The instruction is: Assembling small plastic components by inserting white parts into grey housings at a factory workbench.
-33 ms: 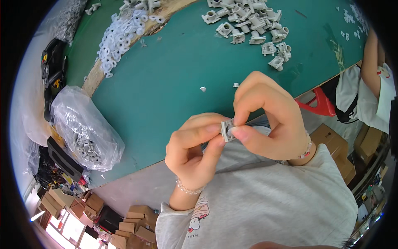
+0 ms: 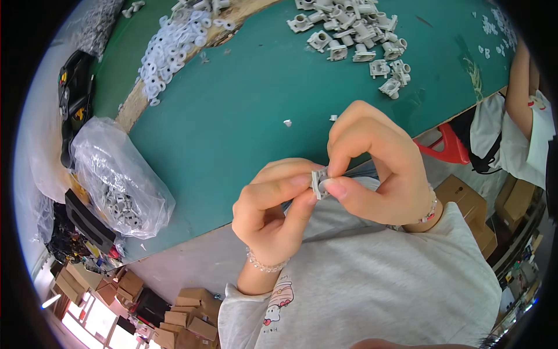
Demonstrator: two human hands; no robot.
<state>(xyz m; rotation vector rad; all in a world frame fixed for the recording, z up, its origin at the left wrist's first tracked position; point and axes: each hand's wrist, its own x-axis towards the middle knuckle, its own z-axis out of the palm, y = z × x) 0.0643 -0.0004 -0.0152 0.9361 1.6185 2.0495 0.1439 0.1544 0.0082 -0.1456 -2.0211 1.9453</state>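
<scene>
- Two bare hands of mine meet in the head view, just off the near edge of the green tabletop [image 2: 232,116], with one grey plastic fitting [image 2: 317,184] between them.
- My left hand [image 2: 268,212] is closed to a pinch, thumb and forefinger on the fitting's left side.
- My right hand [image 2: 383,166] is curled, thumb and forefinger tips nearly together on its right side; whether they also hide some smaller piece, I cannot tell.
- Hardly anything has changed since the frame just before: both pinches match, and the tabletop things sit only slightly shifted, as if my head had tilted. I judge the handling of the fitting to be at the same point.
- Beyond my fingers, two small white plastic pieces [image 2: 288,123] lie apart on the green surface.
- Farther off is a loose pile of similar grey fittings [image 2: 364,54]; to the left, a heap of translucent white washers [image 2: 168,55].
- Nearer on the left, a clear plastic bag [image 2: 107,148] holds more grey parts [image 2: 123,210].
</scene>
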